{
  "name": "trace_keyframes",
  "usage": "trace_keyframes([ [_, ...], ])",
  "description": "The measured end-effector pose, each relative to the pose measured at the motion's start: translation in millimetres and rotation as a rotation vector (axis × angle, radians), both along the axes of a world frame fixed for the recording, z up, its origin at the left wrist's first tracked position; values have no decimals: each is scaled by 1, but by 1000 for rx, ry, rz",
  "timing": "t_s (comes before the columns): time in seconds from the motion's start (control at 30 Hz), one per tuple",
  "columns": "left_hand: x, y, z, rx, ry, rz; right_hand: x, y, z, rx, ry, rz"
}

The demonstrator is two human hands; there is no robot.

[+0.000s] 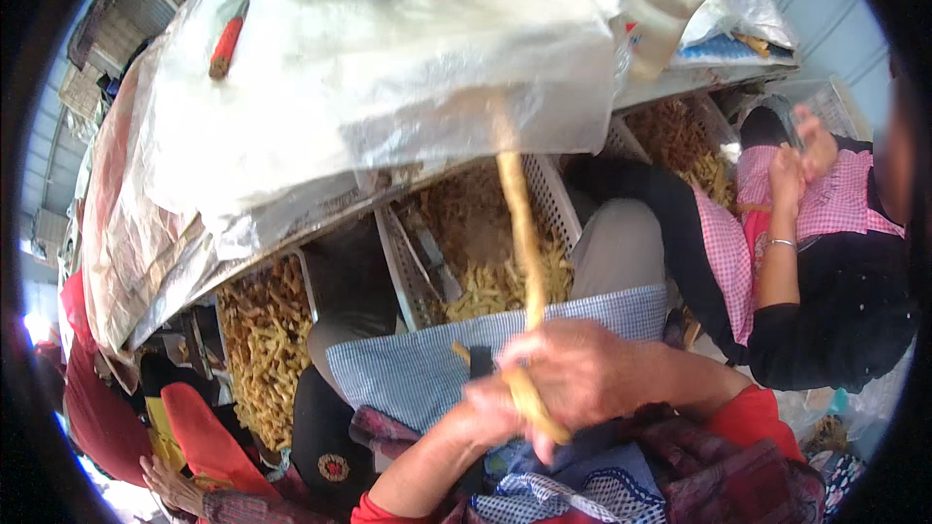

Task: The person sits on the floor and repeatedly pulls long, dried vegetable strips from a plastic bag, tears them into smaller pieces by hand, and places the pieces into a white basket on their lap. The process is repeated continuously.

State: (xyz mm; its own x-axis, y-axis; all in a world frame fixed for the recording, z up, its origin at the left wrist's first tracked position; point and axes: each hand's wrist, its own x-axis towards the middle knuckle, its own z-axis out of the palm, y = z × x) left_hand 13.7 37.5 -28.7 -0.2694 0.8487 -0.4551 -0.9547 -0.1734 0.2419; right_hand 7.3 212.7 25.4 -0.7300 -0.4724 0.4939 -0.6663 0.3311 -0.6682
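Note:
My two hands meet above my lap, slightly blurred. My right hand (597, 369) is closed round a long, thin yellowish-tan root (522, 223), which stands up out of it toward the table edge. My left hand (490, 414) comes in from the lower left and is closed against the right, its fingers partly hidden. Across the fingers lies a thicker piece of root (529, 403); whether it belongs to the long one, I cannot tell. A small dark piece (481, 361) shows beside my left hand, too unclear to name. Beneath them spreads a blue checked apron (417, 369).
Under the plastic-covered table (291, 107) stand white crates of roots, one (558, 199) before my knees. A red-handled tool (226, 47) and a cloudy plastic jar (663, 10) lie and stand on top. Co-workers sit at right (825, 272) and lower left (175, 485).

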Motion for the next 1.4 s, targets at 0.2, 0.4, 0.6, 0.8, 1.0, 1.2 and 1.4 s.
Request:
trace_keyframes([
  [0.2, -24, 8, -6, -626, 1774, 512, -9, -6, -40, 156, 6, -381],
  [0.4, -16, 12, -8, -583, 531, 632, -6, -19, -50, -73, -25, -368],
  [0.6, 11, -19, -37, -701, 1056, 316, -34, 34, -29, -1337, -893, -93],
  [0.8, -8, 2, -12, -678, 1174, 283, -12, 15, -28, -1009, -952, -133],
  [1.0, -11, -27, -22, -1021, 1469, 180, -29, -3, -48, -654, -752, -149],
  [1.2, -112, -41, -40, -1336, 1468, 598, -125, -40, -86, 39, -133, -566],
  [1.4, -77, -50, -101, -982, 998, 538, -95, -30, -89, 317, -282, -555],
])
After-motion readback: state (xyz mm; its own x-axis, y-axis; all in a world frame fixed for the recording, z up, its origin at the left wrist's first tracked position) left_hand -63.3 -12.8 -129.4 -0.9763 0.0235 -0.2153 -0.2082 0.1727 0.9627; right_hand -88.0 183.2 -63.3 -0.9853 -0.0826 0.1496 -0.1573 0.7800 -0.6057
